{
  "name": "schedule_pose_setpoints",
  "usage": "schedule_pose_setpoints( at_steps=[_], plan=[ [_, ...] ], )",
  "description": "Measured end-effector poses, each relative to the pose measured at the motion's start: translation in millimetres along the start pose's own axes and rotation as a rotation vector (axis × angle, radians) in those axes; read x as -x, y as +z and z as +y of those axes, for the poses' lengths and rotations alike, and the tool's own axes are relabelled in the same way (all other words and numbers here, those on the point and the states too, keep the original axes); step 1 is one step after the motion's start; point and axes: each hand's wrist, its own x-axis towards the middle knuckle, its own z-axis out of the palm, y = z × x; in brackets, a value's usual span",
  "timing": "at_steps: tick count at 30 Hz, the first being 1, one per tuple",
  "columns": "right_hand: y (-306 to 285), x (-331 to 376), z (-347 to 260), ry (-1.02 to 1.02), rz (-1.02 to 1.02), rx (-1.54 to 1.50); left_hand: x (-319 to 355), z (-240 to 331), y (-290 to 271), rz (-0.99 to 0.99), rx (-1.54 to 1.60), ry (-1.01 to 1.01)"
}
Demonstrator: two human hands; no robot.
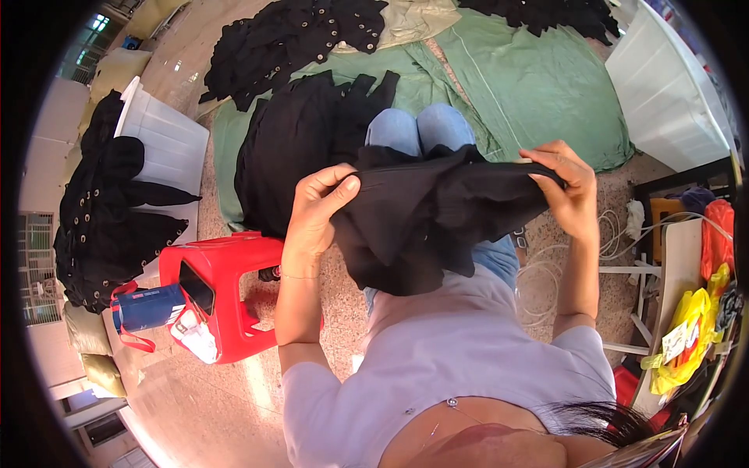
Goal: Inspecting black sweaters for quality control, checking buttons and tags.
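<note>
A black cloth garment (406, 218) is stretched between my two hands above my lap, its lower part hanging in loose folds. My left hand (316, 207) pinches its left end, thumb on top. At the other end, my right hand (572, 187) is closed on the edge of the cloth, with the thumb below and the fingers above. Which part of the garment this is, I cannot tell. Just beyond my left hand lies a heap of black garments (281, 152), beside my knees in blue jeans (394, 129).
Green sheeting (538, 86) covers the floor ahead, with eyeleted black garments (289, 39) on it. More hang over a white bin (168, 129) at left. A red stool (226, 253) carries a phone (197, 287). Another white bin (663, 86) and a yellow bag (690, 335) are at right.
</note>
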Motion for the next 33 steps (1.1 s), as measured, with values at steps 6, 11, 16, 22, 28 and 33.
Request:
schedule_pose_setpoints(
  at_steps=[6,11,16,22,28,33],
  plan=[
    [60,3,-36,-0.484,0.078,0.262,2,4,42,-0.080,0.083,0.002],
    [92,-3,-38,-0.670,0.105,0.411,-1,-2,58,0.046,-0.123,0.254],
    [100,6,-34,-0.648,-0.124,0.294,0,-9,61,0.109,0.085,0.081],
    [98,5,-31,-0.636,0.124,0.329,1,-12,61,0.062,-0.085,0.167],
    [95,-4,-36,-0.552,0.079,0.242,2,-14,56,0.148,-0.009,0.113],
    [91,-4,-28,-0.609,0.026,0.214,0,-17,56,0.125,-0.047,0.148]
  ],
)
